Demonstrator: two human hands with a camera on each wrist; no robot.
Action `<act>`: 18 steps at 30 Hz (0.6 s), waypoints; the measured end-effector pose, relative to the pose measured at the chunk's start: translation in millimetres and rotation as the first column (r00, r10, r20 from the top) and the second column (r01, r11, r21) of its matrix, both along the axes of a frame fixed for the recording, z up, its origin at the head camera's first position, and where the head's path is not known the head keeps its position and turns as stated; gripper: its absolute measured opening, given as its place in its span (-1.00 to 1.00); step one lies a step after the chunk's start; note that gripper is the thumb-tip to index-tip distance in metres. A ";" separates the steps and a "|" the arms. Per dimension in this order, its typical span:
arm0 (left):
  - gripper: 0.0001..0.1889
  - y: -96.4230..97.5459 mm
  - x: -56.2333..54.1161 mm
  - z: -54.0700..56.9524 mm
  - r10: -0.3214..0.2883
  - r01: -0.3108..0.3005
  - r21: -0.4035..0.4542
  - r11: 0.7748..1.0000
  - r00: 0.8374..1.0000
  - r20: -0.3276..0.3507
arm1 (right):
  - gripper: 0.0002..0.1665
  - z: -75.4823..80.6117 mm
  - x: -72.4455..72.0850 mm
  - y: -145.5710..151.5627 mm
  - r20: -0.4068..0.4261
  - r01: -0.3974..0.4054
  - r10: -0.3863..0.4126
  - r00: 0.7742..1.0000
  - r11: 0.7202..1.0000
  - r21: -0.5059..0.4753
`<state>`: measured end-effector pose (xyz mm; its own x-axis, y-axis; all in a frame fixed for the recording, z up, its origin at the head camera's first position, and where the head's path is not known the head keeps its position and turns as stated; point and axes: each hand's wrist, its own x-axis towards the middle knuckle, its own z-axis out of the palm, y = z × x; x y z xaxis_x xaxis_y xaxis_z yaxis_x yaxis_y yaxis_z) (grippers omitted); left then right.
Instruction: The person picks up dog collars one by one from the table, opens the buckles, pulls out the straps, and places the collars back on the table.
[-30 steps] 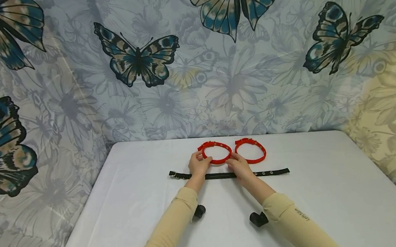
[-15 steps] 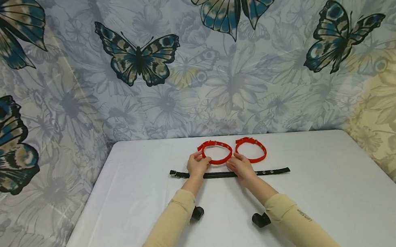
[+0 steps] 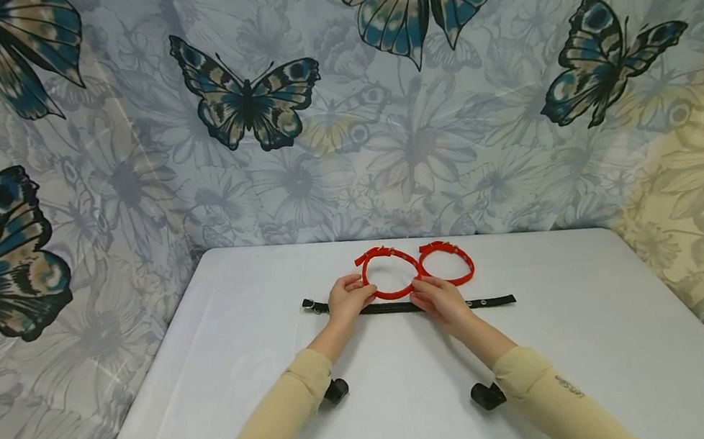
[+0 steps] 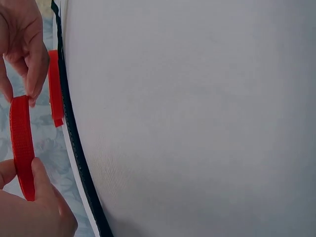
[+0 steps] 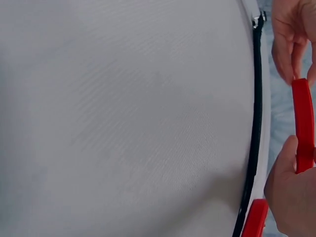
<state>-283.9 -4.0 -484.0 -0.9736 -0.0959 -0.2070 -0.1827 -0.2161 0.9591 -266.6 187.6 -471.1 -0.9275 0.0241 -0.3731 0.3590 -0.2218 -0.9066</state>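
Observation:
A red buckled collar (image 3: 393, 294), closed into a ring, is held between both hands. My left hand (image 3: 344, 298) pinches its left side between thumb and fingers, and my right hand (image 3: 440, 302) pinches the near right side. In the left wrist view the collar's band (image 4: 22, 140) shows edge-on, thumb and fingertips on both ends. A second red collar (image 3: 471, 264), also looped, lies just to the right and overlaps the held one in the head view. Straight across under the hands lies a black collar (image 3: 391, 308), its buckle at the left and eyelets at the right.
A white-covered table (image 3: 249, 405) carries everything. Behind it hangs a floral cloth (image 3: 297, 197) with printed butterflies. Black wrist cameras (image 3: 488, 396) hang under both forearms.
Both hands have lifted the red collar toward me and slightly right, so it looks bigger and overlaps the second one. The forearms have spread apart. The second red and black collars stay put.

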 end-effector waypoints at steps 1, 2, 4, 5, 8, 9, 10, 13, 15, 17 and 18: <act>-0.57 -0.9 1.7 0.8 -0.008 0.008 0.007 1.000 1.000 0.001 | -0.35 0.8 1.6 0.9 -0.007 -0.014 0.014 1.000 1.000 -0.002; -0.58 -1.8 3.4 1.6 -0.016 0.016 0.015 1.000 1.000 0.002 | -0.36 1.6 3.4 1.6 -0.010 -0.024 0.024 1.000 1.000 -0.005; -0.57 -3.2 7.4 3.5 -0.032 0.032 0.028 0.999 0.999 0.006 | -0.37 3.5 6.9 2.3 -0.011 -0.033 0.032 0.999 0.999 -0.010; -0.56 -3.9 9.3 4.6 -0.040 0.039 0.035 0.999 0.999 0.014 | -0.37 4.3 8.6 2.8 -0.015 -0.039 0.039 0.999 0.999 -0.018; -0.55 -5.6 14.8 6.7 -0.062 0.060 0.055 0.997 0.997 0.038 | -0.38 7.2 13.4 3.6 -0.010 -0.046 0.046 0.999 0.998 -0.037; -0.55 -6.1 16.4 6.8 -0.068 0.064 0.068 0.996 0.996 0.050 | -0.39 8.1 15.0 3.8 -0.008 -0.052 0.052 0.999 0.998 -0.040; -0.55 -6.6 17.9 6.7 -0.074 0.069 0.081 0.994 0.995 0.061 | -0.39 8.8 16.6 4.2 -0.007 -0.058 0.058 0.998 0.997 -0.042; -0.55 -7.8 21.7 5.6 -0.094 0.083 0.126 0.989 0.993 0.078 | -0.42 10.9 21.5 5.1 -0.001 -0.072 0.072 0.997 0.997 -0.019; -0.56 -8.8 24.6 5.5 -0.112 0.099 0.148 0.984 0.990 0.083 | -0.42 11.9 25.0 5.8 -0.001 -0.077 0.077 0.997 0.997 0.002; -0.56 -10.5 27.8 5.7 -0.135 0.121 0.158 0.980 0.987 0.082 | -0.42 12.3 28.6 6.7 -0.003 -0.083 0.083 0.997 0.996 0.026; -0.57 -11.5 29.3 5.8 -0.146 0.131 0.162 0.978 0.985 0.087 | -0.43 12.2 30.3 6.7 -0.004 -0.086 0.086 0.996 0.996 0.034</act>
<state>-254.6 -15.5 -478.3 -0.9494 0.0791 -0.3038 -0.3126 -0.3268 0.8919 -236.2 194.3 -458.9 -0.9288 -0.0434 -0.3680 0.3701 -0.1591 -0.9153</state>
